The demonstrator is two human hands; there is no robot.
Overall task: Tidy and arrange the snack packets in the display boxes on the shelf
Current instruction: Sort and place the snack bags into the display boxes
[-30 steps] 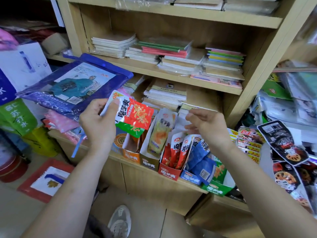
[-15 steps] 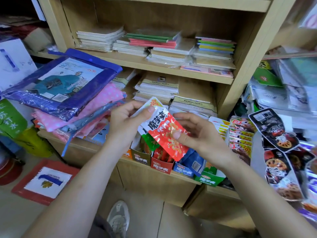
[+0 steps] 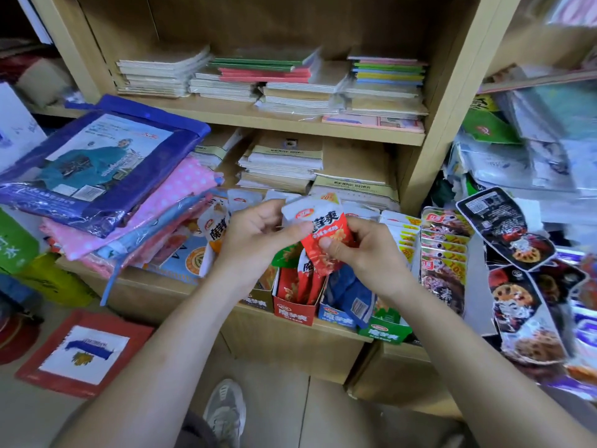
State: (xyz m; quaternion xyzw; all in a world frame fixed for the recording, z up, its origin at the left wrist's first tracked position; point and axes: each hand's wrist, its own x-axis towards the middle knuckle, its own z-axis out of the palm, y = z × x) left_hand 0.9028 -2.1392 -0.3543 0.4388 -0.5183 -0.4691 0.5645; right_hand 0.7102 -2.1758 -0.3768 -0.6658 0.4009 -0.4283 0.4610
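Both hands hold a red and white snack packet (image 3: 319,231) above the row of display boxes. My left hand (image 3: 258,234) pinches its upper white end, and a green packet (image 3: 287,252) shows just under that hand. My right hand (image 3: 365,250) grips the packet's red lower half. Directly below stands the red display box (image 3: 294,313) with several red packets upright in it. To its right sit a blue display box (image 3: 336,318) with blue packets and a green display box (image 3: 384,334). An orange packet (image 3: 216,231) stands in a box further left.
The boxes stand at the front edge of a low wooden shelf (image 3: 290,344). Bagged raincoats (image 3: 97,169) are piled to the left. Strips of hanging snack packets (image 3: 517,263) dangle on the right. Stacked notebooks (image 3: 284,163) fill the shelf behind. My shoe (image 3: 226,412) is below.
The red packet has come from the left to the middle, above the red box. My right hand has taken hold of its lower half, and both hands have drawn together.
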